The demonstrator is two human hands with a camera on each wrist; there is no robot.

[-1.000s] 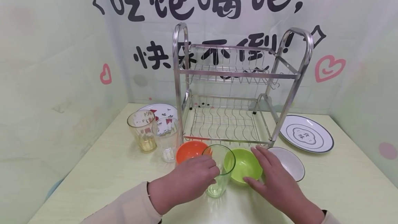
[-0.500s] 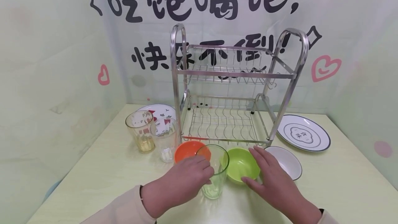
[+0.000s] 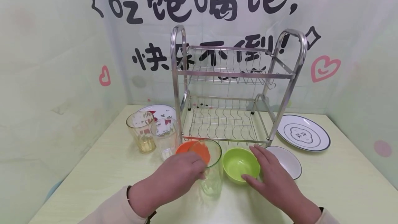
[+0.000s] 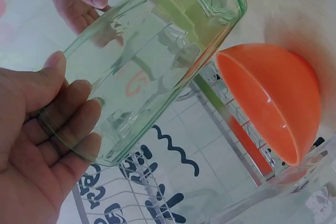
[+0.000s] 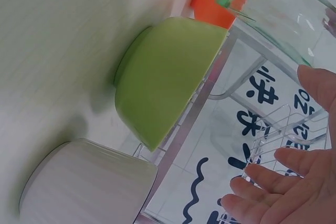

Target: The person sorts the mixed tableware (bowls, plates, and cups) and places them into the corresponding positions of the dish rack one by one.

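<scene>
A clear green glass (image 3: 209,168) is held in the left hand's (image 3: 174,179) grip, just off the counter (image 3: 109,168); lifting seems underway. Beside it, the green bowl (image 3: 240,165) is touched by the right hand's (image 3: 273,182) straight fingers; a firmer hold seems needed next
</scene>
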